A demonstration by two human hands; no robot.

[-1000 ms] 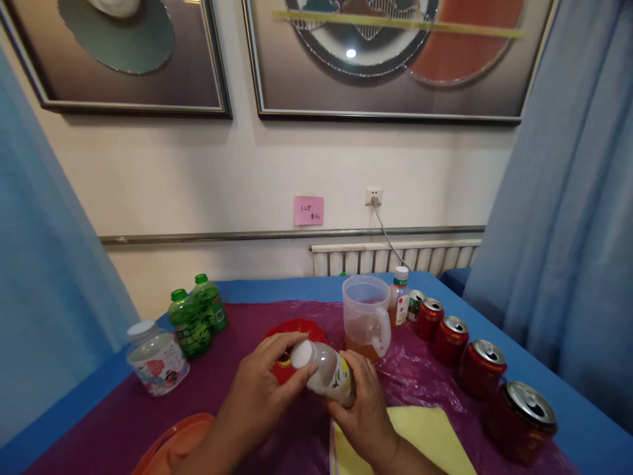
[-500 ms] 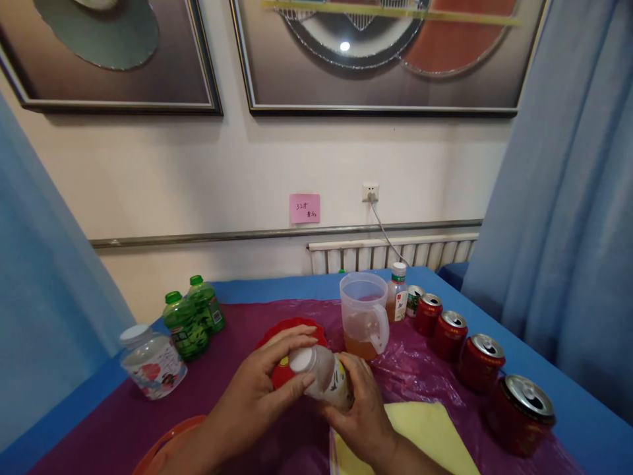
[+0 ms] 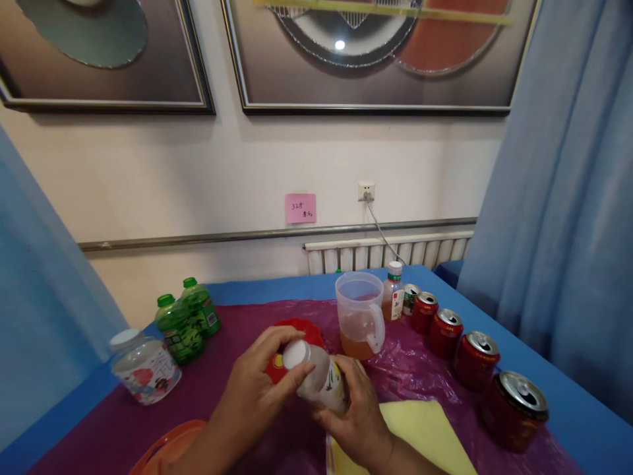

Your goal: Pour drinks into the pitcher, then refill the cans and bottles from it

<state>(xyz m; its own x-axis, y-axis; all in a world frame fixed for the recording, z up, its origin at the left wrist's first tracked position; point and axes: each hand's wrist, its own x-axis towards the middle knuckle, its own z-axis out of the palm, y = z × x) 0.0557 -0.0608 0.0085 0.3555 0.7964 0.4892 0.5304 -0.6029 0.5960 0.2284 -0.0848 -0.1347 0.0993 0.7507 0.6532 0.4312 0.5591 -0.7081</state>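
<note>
Tilted with its white cap toward the upper left, a clear plastic bottle (image 3: pixel 320 381) with a yellow-and-green printed label is between my hands. My right hand (image 3: pixel 357 409) is wrapped around its labelled body. My left hand (image 3: pixel 262 382) curls round the neck end, thumb below and fingers above, beside the white cap (image 3: pixel 297 354). A red scalloped dish (image 3: pixel 304 328) lies behind the bottle, partly hidden by my left hand. Beyond my right hand stands a translucent measuring jug (image 3: pixel 359 316) with amber liquid at the bottom.
Two green bottles (image 3: pixel 179 330) and a white-capped bottle (image 3: pixel 146 369) stand left. Several red cans (image 3: pixel 475 359) line the right, with a small bottle (image 3: pixel 393 293) behind. A yellow cloth (image 3: pixel 420 432) and an orange dish (image 3: pixel 165 448) lie near the front on purple plastic sheeting (image 3: pixel 237 323).
The view has shifted slightly, so most things sit a little further left. The bottle is tipped slightly more upright, and both hands keep their hold on it.
</note>
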